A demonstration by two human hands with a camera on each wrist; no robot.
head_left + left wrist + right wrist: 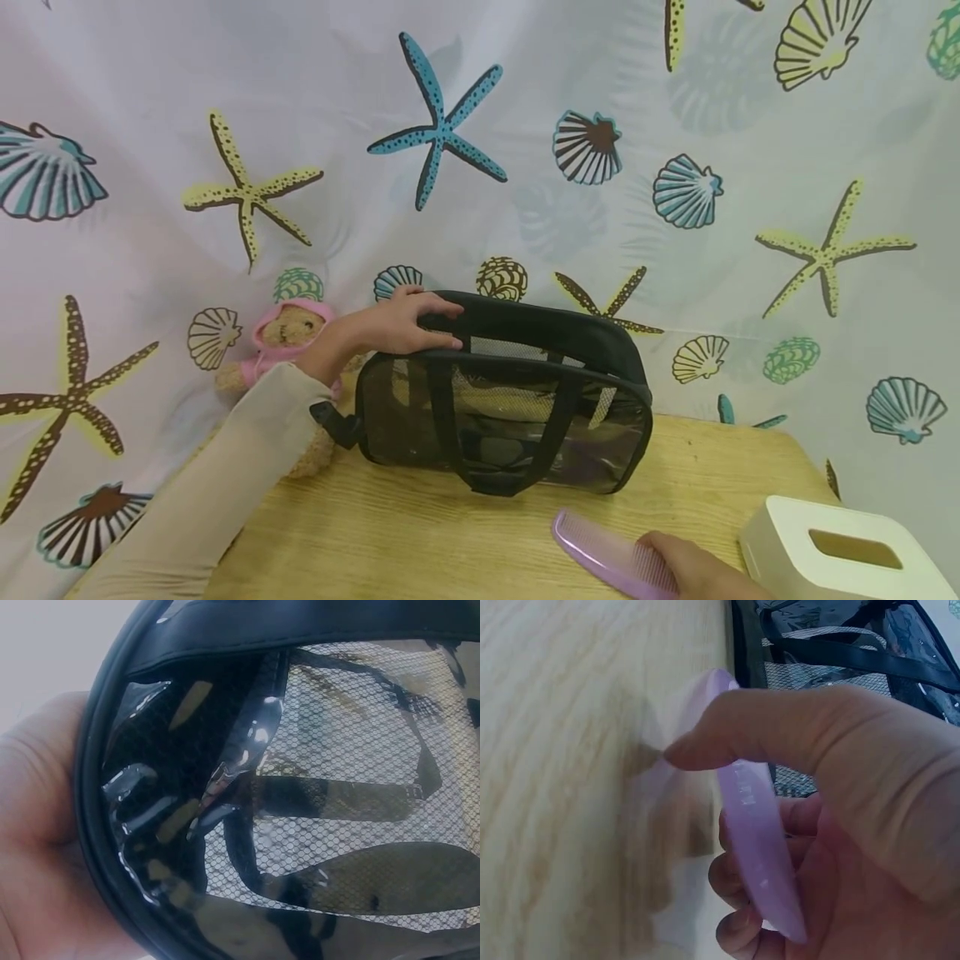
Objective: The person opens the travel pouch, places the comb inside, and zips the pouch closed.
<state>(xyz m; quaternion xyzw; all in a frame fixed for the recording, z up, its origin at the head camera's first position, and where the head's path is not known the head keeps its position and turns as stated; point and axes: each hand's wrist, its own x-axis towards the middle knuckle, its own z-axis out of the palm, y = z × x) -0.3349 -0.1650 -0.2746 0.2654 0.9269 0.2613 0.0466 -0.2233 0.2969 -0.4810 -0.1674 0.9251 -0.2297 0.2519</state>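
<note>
A clear toiletry bag (495, 417) with black trim and black handles stands on the table, its top unzipped and gaping. My left hand (412, 321) rests over the bag's top left corner, thumb by the front rim and fingers extended toward the back rim. In the left wrist view, part of that hand (37, 825) shows behind the bag's rounded end, its fingertips hidden. My right hand (686, 567) holds a purple comb (592, 546) low over the table in front of the bag. Seen from the right wrist, the comb (757, 840) lies between thumb and curled fingers.
A plush bear (292, 333) in a pink hood sits behind my left forearm. At the right front corner stands a white tissue box (780, 542) with a slot on top. The wooden table (360, 533) backs onto a curtain (525, 50) printed with starfish and shells.
</note>
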